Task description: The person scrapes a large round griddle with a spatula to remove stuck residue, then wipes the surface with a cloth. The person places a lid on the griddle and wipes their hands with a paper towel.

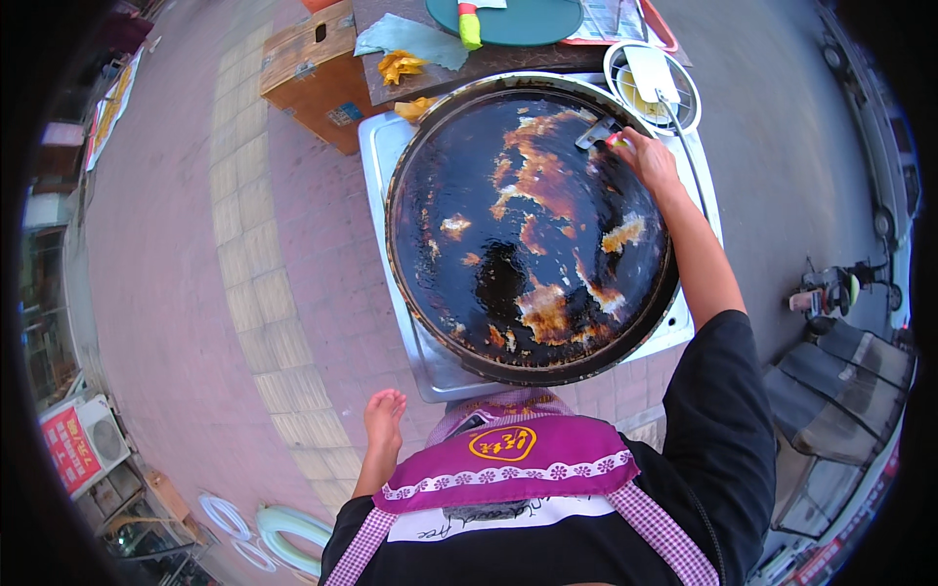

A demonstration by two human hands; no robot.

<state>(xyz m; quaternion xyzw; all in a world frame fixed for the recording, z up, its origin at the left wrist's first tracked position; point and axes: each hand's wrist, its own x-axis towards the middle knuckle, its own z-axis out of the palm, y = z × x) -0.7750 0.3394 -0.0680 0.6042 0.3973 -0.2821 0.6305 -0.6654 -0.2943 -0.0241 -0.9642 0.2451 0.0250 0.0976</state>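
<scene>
My right hand [648, 157] grips the handle of a scraper [597, 133] with a flat metal blade. The blade lies against the upper right part of a large round black griddle pan [447, 293] with a raised rim. Brown and whitish crust patches [542, 176] are stuck on its dark, shiny surface, with more crust [546, 311] toward the near side. My left hand [385, 417] hangs beside my purple apron [506, 461], left of the pan's near edge. Its fingers are loosely curled, and nothing shows in them.
Beneath the pan is a metal stand top [440, 366]. A white-rimmed round container [689, 110] with yellowish contents adjoins the far right rim. Behind stand a table with a green round board [513, 22], a blue cloth [410, 40] and a wooden box [315, 73]. Parked vehicles [843, 395] are at right.
</scene>
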